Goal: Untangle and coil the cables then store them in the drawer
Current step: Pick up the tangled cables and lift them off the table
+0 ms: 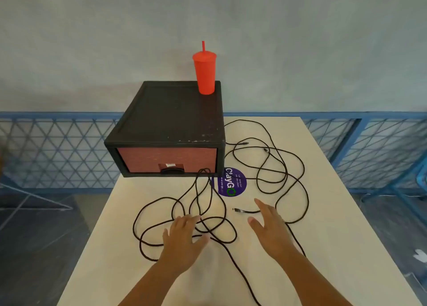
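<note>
The left hand point(184, 234) lies flat with fingers spread, palm down on the loops of black cable point(208, 204) near the table's front; it grips nothing. The right hand point(270, 225) hovers open just beside it, fingers loosely apart, over a stretch of cable whose plug end point(236, 210) lies to its left. The cables sprawl in tangled loops across the middle and right of the cream table point(335, 248), one strand running off the near edge, and two more connectors point(266, 149) rest farther back. A round purple sticker point(231, 182) marks the tabletop between the loops. Behind it sits a black drawer unit point(171, 114) at the table's far left corner, its reddish drawer point(166, 159) closed, with a cable loop touching its lower front. A red tumbler point(205, 74) with a straw stands upright on the unit's back right corner. Beyond the table runs a blue railing point(57, 148) with diamond mesh, a grey wall point(92, 40) above it and a dark floor point(34, 248) below.
</note>
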A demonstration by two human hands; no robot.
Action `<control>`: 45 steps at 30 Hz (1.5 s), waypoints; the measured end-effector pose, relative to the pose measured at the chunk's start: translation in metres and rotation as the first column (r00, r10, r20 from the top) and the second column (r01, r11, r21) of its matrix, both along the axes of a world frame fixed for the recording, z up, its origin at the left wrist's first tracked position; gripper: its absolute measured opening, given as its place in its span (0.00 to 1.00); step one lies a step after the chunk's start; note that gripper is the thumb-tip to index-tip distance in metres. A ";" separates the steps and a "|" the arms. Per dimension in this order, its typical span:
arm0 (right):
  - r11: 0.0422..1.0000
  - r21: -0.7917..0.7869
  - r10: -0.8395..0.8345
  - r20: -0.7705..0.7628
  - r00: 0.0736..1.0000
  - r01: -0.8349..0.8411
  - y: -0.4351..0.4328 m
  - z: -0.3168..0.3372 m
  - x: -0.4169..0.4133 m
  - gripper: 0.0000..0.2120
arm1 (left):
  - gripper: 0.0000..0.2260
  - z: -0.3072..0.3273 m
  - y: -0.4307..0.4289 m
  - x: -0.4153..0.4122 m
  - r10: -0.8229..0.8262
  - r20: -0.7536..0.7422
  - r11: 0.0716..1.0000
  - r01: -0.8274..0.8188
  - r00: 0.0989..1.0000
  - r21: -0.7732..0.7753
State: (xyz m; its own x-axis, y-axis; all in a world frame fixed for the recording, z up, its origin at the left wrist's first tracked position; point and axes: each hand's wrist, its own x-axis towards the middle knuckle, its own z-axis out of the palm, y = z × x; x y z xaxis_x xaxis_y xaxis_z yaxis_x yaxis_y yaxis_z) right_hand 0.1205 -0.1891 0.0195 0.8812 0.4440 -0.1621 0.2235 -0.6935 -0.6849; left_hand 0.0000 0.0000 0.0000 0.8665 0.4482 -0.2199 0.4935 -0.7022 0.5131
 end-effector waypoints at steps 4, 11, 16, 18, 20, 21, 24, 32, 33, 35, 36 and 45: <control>0.997 -0.069 0.030 -0.024 0.999 -0.031 0.003 -0.010 0.006 0.26 | 0.29 -0.003 -0.008 0.016 -0.068 -0.009 0.998 0.068 0.998 0.009; 0.985 -0.162 0.056 -0.060 0.997 -0.065 0.004 -0.026 0.019 0.26 | 0.28 -0.013 -0.017 0.037 -0.145 -0.147 0.989 0.149 0.978 0.022; 0.976 -0.201 0.070 -0.074 0.995 -0.084 0.007 -0.032 0.038 0.26 | 0.29 -0.020 -0.011 0.050 -0.151 -0.229 0.983 0.170 0.961 0.065; 0.970 -0.219 0.085 -0.081 0.993 -0.101 0.009 -0.035 0.044 0.27 | 0.31 -0.022 -0.009 0.054 -0.160 -0.272 0.977 0.192 0.949 0.094; 0.965 -0.235 0.094 -0.101 0.990 -0.115 0.011 -0.039 0.051 0.27 | 0.34 -0.026 -0.005 0.059 -0.168 -0.311 0.973 0.208 0.935 0.100; 0.962 -0.245 0.098 -0.108 0.989 -0.122 0.012 -0.041 0.054 0.27 | 0.35 -0.028 -0.003 0.062 -0.168 -0.329 0.974 0.208 0.929 0.092; 0.941 -0.294 0.141 -0.104 0.985 -0.166 0.017 -0.047 0.062 0.27 | 0.37 -0.033 0.004 0.066 -0.174 -0.349 0.975 0.210 0.921 0.070; 0.829 -0.519 0.267 0.041 0.963 -0.208 0.027 -0.057 0.078 0.18 | 0.44 -0.050 0.025 0.079 -0.226 -0.384 0.947 0.294 0.895 0.127; 0.813 -0.548 0.275 0.061 0.960 -0.198 0.028 -0.057 0.079 0.16 | 0.46 -0.051 0.029 0.080 -0.240 -0.384 0.942 0.309 0.892 0.130; 0.786 -0.588 0.290 0.079 0.954 -0.190 0.029 -0.058 0.080 0.13 | 0.51 -0.052 0.036 0.080 -0.259 -0.381 0.934 0.331 0.888 0.136; 0.775 -0.602 0.295 0.078 0.952 -0.191 0.029 -0.058 0.080 0.13 | 0.51 -0.051 0.040 0.080 -0.262 -0.379 0.931 0.336 0.887 0.144; 0.948 -0.311 0.047 -0.060 0.997 -0.063 0.031 -0.039 0.080 0.05 | 0.30 -0.038 0.027 0.075 -0.166 -0.324 0.964 0.222 0.931 0.147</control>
